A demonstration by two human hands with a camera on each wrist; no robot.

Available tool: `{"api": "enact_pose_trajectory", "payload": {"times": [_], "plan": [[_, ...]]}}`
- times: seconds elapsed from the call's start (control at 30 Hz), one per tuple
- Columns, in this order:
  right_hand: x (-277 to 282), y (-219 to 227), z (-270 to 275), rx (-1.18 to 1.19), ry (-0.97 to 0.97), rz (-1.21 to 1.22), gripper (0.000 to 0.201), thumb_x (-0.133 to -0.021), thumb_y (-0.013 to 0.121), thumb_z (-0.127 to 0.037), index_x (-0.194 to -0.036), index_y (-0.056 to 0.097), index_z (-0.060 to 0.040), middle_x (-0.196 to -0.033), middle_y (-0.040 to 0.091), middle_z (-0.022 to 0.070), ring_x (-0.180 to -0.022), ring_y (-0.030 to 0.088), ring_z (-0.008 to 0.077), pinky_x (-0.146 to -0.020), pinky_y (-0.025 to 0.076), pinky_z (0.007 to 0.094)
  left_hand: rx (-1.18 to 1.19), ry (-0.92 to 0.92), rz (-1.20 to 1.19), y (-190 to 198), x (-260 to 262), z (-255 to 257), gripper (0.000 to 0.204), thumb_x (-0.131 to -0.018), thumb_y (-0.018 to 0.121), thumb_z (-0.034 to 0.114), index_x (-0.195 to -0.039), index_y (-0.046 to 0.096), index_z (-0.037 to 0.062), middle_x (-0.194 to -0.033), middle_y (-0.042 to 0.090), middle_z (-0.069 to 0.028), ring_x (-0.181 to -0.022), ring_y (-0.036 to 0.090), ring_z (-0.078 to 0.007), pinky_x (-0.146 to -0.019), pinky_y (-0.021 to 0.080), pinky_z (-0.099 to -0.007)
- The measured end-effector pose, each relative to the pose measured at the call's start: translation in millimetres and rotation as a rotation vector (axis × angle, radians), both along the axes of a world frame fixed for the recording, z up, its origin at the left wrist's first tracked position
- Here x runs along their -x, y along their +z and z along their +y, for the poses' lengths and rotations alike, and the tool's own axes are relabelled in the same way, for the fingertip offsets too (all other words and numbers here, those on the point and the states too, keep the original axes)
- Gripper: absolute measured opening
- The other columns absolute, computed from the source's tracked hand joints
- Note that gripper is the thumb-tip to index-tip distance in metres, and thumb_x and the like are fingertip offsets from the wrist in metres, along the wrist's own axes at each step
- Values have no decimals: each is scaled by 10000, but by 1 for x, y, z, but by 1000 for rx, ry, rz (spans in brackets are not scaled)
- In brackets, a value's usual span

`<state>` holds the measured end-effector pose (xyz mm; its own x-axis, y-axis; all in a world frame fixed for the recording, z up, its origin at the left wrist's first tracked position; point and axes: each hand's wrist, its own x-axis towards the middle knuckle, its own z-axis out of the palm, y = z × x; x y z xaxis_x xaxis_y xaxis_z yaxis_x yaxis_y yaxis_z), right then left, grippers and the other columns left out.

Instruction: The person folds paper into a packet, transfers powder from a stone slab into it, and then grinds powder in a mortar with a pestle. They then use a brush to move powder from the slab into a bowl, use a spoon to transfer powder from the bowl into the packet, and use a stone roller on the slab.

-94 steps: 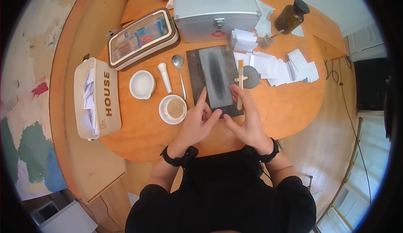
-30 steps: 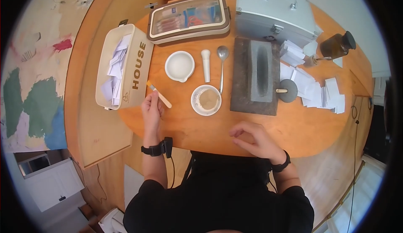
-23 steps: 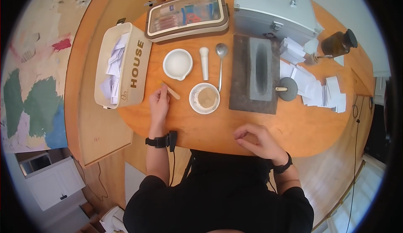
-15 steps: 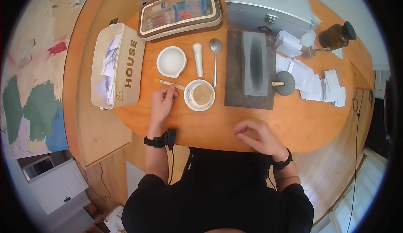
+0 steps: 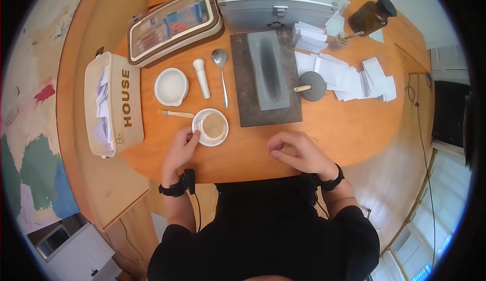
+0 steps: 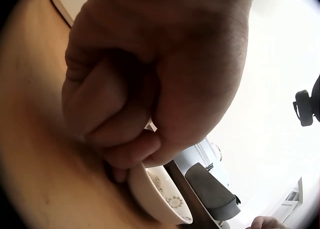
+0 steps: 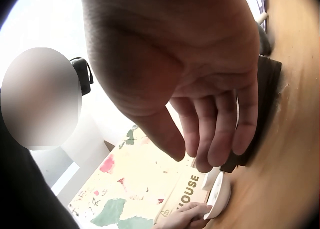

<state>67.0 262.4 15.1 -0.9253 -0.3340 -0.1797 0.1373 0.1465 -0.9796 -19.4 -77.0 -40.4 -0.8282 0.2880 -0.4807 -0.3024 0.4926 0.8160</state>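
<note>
My left hand [image 5: 181, 148] pinches the near-left rim of a small white bowl [image 5: 209, 143] that contains beige powder [image 5: 213, 126]. In the left wrist view its fingers are curled, with the fingertips at the rim of the patterned bowl [image 6: 152, 201]. Just beyond that hand, a flat brush [image 5: 177, 114] with a pale wooden handle lies on the table, its handle end close to the bowl. My right hand [image 5: 299, 152] is held over the near side of the table, fingers loosely bent, nothing in it. A grey stone slab [image 5: 268, 71] with a dark hollow lies on a dark board [image 5: 243, 83] ahead of it.
Behind the bowl are a white mortar [image 5: 171, 87], a pestle [image 5: 201, 78] and a spoon [image 5: 222, 73]. A handled stone disc [image 5: 316, 86] touches the board's right side, with papers [image 5: 334, 73] beyond. A HOUSE bin [image 5: 126, 124], glass-lidded box [image 5: 174, 25], silver case [image 5: 278, 10] and brown bottle [image 5: 372, 15] surround them.
The brush, earlier by the slab and then in my left hand, now lies beside the bowl. The left hand has let go of it and taken the bowl's rim. The right hand stays empty.
</note>
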Motion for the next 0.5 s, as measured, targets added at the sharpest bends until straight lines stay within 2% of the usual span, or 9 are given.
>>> {"api": "enact_pose_trajectory", "payload": {"times": [0.03, 0.13, 0.23, 0.3, 0.4, 0.5], "plan": [[-1, 0, 2, 5, -10, -8, 127, -888, 638, -64, -987, 628, 15, -864, 669, 125, -802, 667, 243, -737, 523, 338, 4, 7, 0, 1, 0, 0, 223, -993, 567, 161, -868, 599, -21, -612, 413, 76, -557, 332, -24, -487, 278, -246], [1, 4, 15, -39, -102, 60, 111, -880, 644, -38, -962, 651, 37, -848, 670, 95, -799, 647, 176, -745, 507, 293, 85, 0, 59, 1, 1, -3, 226, -990, 576, 169, -873, 598, -24, -600, 416, 67, -551, 330, -31, -485, 280, -248], [4, -1, 35, -86, -284, 57, 99, -886, 653, -55, -949, 656, 21, -811, 677, 60, -703, 612, 121, -657, 482, 264, 118, -9, 75, 6, 1, 1, 230, -987, 584, 177, -879, 597, -26, -593, 429, 54, -545, 334, -38, -483, 282, -249], [5, -6, 55, -162, -447, 131, 101, -899, 645, -51, -976, 663, 12, -754, 640, 14, -658, 546, 62, -606, 426, 217, 95, -6, 59, 4, 0, 1, 229, -987, 581, 176, -885, 596, -29, -601, 443, 46, -550, 342, -40, -488, 287, -251], [22, -19, 81, -142, -786, 154, 111, -907, 629, -42, -1002, 668, -1, -687, 557, -25, -619, 476, 44, -575, 373, 206, 46, 16, 37, 2, -2, 2, 231, -990, 573, 175, -894, 595, -34, -613, 454, 40, -563, 355, -42, -496, 297, -253], [36, -26, 103, -307, -779, 185, 128, -901, 622, -34, -1020, 663, -9, -652, 473, -43, -599, 418, 40, -549, 327, 211, 43, 11, 26, 4, -1, 2, 236, -995, 562, 175, -903, 593, -39, -627, 465, 36, -577, 365, -43, -506, 305, -255]]}}
